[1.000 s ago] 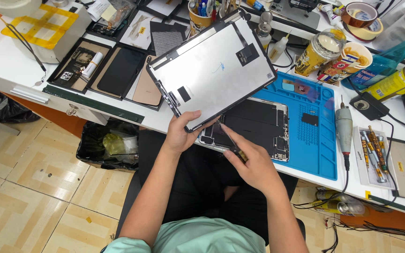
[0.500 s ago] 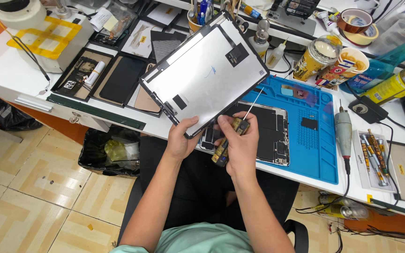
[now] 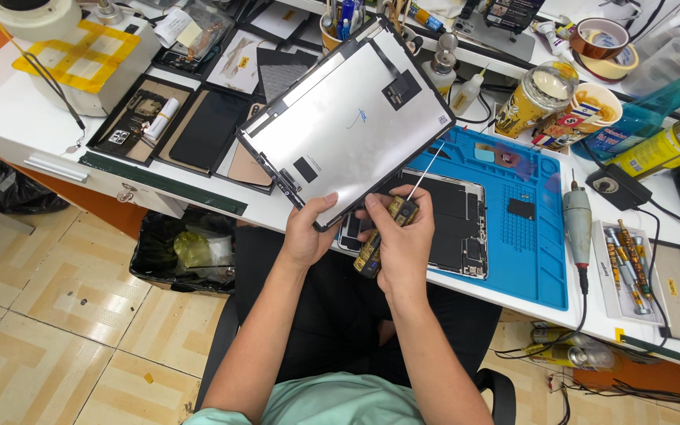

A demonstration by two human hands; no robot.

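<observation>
White workbench (image 3: 9, 118) crowded with repair gear fills the head view, above a patterned tile floor. On it lies a blue silicone work mat (image 3: 541, 260), and on the mat an opened tablet body with dark internals (image 3: 454, 216). The left hand (image 3: 308, 236) pinches the lower edge of a large detached tablet screen panel, grey-backed with a black border (image 3: 348, 118), holding it tilted up above the bench. The right hand (image 3: 403, 244) is closed around two yellow-and-black precision screwdrivers (image 3: 383, 232), one thin shaft pointing up toward the panel. Such a thin glass panel looks light but stiff and fragile, likely to crack if flexed; its edges seem the safest grip, away from the black ribbon cable (image 3: 395, 79).
</observation>
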